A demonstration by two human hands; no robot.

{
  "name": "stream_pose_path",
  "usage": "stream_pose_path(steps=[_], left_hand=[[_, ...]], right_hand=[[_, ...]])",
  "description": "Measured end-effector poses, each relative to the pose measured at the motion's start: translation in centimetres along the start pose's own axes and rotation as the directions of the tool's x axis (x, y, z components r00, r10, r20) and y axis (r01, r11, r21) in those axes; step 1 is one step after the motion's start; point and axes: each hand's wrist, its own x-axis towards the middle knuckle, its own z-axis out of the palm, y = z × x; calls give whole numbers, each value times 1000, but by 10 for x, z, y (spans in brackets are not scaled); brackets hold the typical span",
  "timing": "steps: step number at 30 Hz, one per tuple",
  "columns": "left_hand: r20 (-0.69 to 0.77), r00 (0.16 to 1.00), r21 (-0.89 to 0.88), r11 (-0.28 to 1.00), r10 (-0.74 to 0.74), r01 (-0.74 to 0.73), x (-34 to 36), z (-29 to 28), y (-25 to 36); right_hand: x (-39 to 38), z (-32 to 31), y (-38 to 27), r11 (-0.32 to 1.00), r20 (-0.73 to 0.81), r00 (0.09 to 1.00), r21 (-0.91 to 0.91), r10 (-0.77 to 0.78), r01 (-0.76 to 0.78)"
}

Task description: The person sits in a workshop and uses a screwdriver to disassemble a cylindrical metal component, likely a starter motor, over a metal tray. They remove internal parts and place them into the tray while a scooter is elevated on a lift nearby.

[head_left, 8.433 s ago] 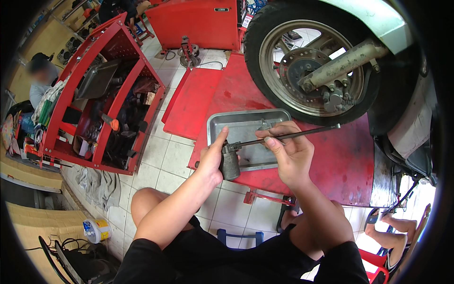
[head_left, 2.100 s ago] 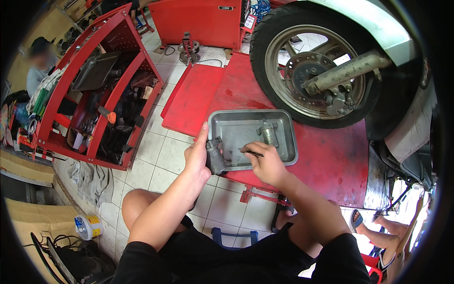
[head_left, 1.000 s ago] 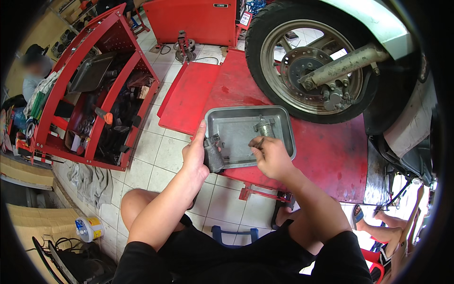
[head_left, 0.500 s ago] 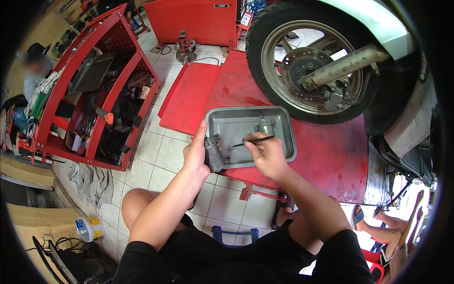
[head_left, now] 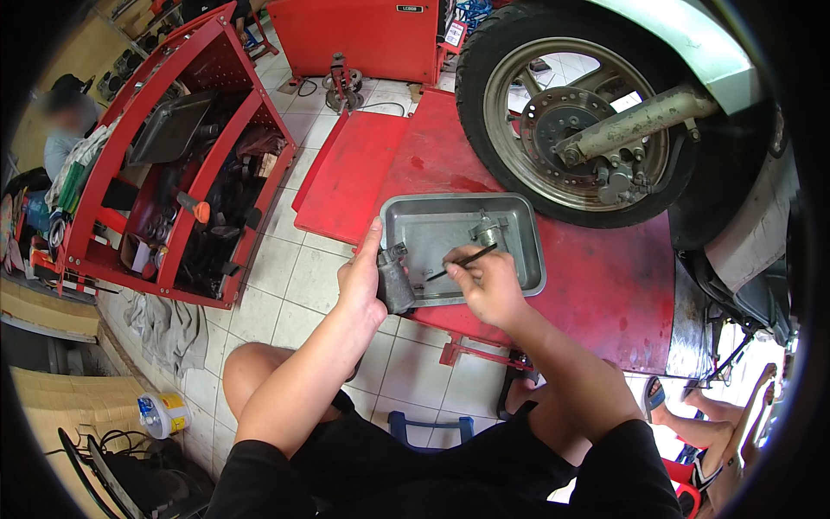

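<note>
in left hand [head_left: 358, 285], metal cylinder [head_left: 396, 289], right hand [head_left: 489, 284] pinching rod [head_left: 480, 253]

You have a red cart [head_left: 226, 158] left of your grip, probably a rag [head_left: 177, 339] nearer you, a wheel [head_left: 551, 125] ahead right.

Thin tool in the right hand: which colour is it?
The thin tool looks black; see head view.
</note>
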Motion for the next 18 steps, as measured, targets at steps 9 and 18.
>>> stream_pose_path(steps=[9,18], left_hand=[[1,1000,16,1000,-4,4,0,0,1],[-11,1000,25,1000,16,-16,1,-1,-1]], right_hand=[[19,-14,30,945,-195,961,-300,-196,132],[1,5,6,995,-47,997,-80,-59,55]])
